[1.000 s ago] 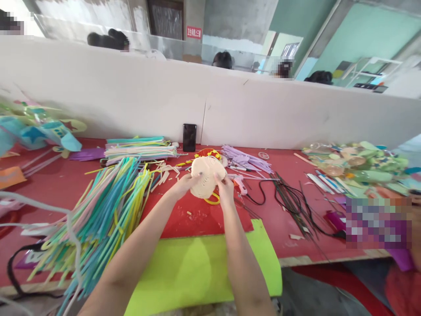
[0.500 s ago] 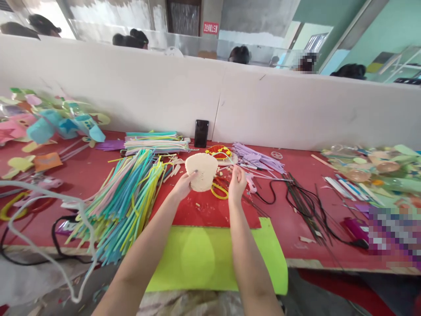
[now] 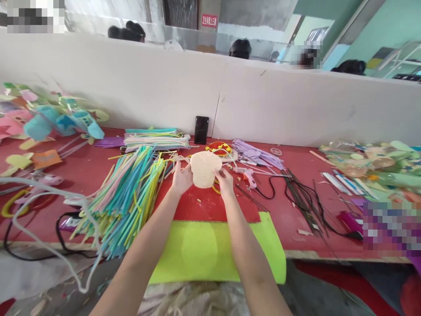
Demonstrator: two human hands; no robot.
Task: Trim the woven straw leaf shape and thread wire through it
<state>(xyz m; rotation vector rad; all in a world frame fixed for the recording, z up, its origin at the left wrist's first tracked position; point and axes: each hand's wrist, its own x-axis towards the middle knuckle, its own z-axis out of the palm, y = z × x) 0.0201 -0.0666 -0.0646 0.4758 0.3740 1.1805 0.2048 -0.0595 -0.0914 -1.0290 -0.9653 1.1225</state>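
A flat cream foam-like piece (image 3: 205, 169) with a rounded, lobed outline and small marks down its middle is held up above the red board. My right hand (image 3: 225, 181) pinches its right edge, thumb on the near face. At the left edge, my left hand (image 3: 182, 179) has its fingers apart; whether it touches the piece I cannot tell. Behind the piece lies a red and yellow craft ring (image 3: 219, 147), partly covered. Yellow-handled scissors (image 3: 216, 188) are mostly hidden below it. A pink glue gun (image 3: 247, 175) rests just right of my right hand.
Bundled pastel pipe cleaners (image 3: 131, 188) fill the left of the red table (image 3: 283, 228). A black phone (image 3: 201, 130) leans on the white partition (image 3: 279, 105). Purple strips (image 3: 256, 153), a dark cable (image 3: 271, 193) and thin dark sticks (image 3: 302, 206) lie right. A yellow-green sheet (image 3: 263, 259) overhangs the front edge.
The cream piece has passed from my left hand to my right, shifting slightly right. My left hand has let go and opened beside it; my right hand has come in from the right.
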